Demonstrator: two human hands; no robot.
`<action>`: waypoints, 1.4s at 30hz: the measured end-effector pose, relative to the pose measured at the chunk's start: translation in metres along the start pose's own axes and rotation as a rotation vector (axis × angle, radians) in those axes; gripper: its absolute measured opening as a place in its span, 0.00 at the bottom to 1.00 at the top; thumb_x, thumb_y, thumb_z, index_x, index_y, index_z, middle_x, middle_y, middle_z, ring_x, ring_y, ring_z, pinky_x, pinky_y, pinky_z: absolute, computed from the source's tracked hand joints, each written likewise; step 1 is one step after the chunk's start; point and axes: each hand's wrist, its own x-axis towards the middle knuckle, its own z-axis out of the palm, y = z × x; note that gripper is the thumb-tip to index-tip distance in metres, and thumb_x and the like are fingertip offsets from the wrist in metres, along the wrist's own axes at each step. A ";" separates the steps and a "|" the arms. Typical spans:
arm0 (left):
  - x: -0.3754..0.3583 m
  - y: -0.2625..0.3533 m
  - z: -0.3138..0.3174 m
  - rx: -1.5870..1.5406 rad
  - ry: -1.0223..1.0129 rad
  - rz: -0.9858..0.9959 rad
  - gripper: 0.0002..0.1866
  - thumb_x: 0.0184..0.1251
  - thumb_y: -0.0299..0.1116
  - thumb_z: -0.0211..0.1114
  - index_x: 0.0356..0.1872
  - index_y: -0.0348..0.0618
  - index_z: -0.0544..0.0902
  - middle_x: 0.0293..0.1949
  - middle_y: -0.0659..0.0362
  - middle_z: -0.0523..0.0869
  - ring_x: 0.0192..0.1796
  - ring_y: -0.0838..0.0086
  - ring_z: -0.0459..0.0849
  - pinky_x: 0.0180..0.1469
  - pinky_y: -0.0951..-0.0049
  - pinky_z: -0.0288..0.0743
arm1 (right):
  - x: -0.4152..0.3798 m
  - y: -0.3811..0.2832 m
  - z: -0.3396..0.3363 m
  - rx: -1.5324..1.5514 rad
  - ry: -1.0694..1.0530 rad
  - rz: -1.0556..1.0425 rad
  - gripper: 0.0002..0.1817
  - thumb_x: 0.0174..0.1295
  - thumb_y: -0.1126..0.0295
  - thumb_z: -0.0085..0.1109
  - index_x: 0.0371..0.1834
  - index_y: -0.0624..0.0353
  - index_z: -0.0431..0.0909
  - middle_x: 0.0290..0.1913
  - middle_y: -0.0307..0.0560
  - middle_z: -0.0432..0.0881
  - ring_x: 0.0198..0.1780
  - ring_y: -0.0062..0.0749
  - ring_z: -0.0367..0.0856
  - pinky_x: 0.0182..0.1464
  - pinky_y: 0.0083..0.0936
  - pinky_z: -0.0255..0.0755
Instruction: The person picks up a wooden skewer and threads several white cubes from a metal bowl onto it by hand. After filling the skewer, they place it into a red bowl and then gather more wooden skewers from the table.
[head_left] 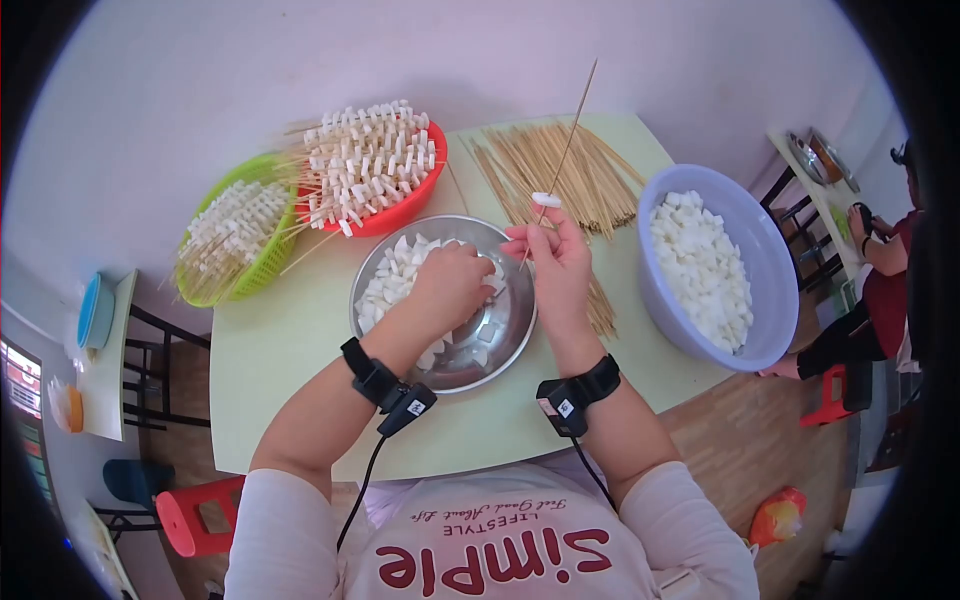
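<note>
Upright but leaning right, a thin bamboo skewer point(572, 132) is pinched in my right hand point(558, 262). One white chunk point(546, 200) is threaded on it, just above the fingers. My left hand point(450, 288) reaches into a round steel bowl point(512, 345). Its fingers curl down among cut white pieces point(392, 282) of food whose kind I cannot make out. What the fingertips hold is hidden. The pieces heap on the bowl's left side, with a few loose ones near its bottom.
Behind the bowl lie many loose skewers point(560, 165). A red basin point(400, 215) and a green basket point(262, 272) at left hold filled skewers. At right stands a purple tub point(775, 300) of white chunks. Another person point(885, 260) is by a table at far right.
</note>
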 end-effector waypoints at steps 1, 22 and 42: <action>0.005 0.002 0.002 0.115 -0.069 -0.031 0.13 0.52 0.37 0.71 0.37 0.45 0.85 0.37 0.54 0.83 0.42 0.58 0.82 0.45 0.60 0.76 | -0.002 -0.003 0.002 -0.027 0.003 -0.025 0.10 0.71 0.76 0.48 0.52 0.66 0.72 0.37 0.47 0.83 0.35 0.26 0.83 0.39 0.21 0.77; -0.083 -0.057 -0.004 -1.044 0.936 -0.513 0.07 0.65 0.25 0.66 0.43 0.38 0.81 0.32 0.66 0.82 0.34 0.86 0.75 0.38 0.83 0.70 | -0.039 -0.003 0.023 -0.567 -0.396 -0.188 0.23 0.65 0.78 0.50 0.65 0.60 0.69 0.24 0.48 0.78 0.26 0.28 0.76 0.33 0.25 0.70; -0.096 -0.082 -0.023 -0.984 1.241 -0.596 0.06 0.67 0.26 0.64 0.42 0.38 0.79 0.35 0.67 0.79 0.33 0.88 0.72 0.34 0.86 0.65 | -0.051 -0.004 0.033 -0.820 -0.729 -0.276 0.22 0.61 0.77 0.54 0.59 0.49 0.77 0.23 0.53 0.78 0.25 0.44 0.80 0.30 0.34 0.73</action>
